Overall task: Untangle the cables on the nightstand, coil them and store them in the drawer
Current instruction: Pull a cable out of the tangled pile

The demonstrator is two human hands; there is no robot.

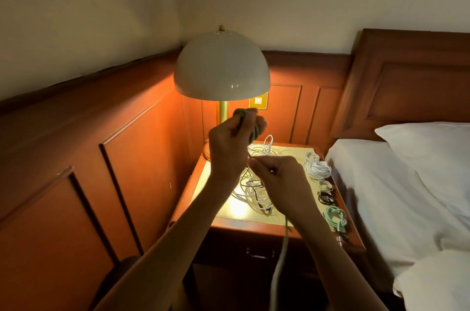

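Left hand grip holds green cable coils — right hand pinches its tail.

Bedroom: bed, nightstand, lamp

Cream lamp shade, white tangle, seemingly green held coil.

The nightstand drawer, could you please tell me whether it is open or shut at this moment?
Shut: the drawer front sits flush below the nightstand top, handle facing out, nothing pulled forward.
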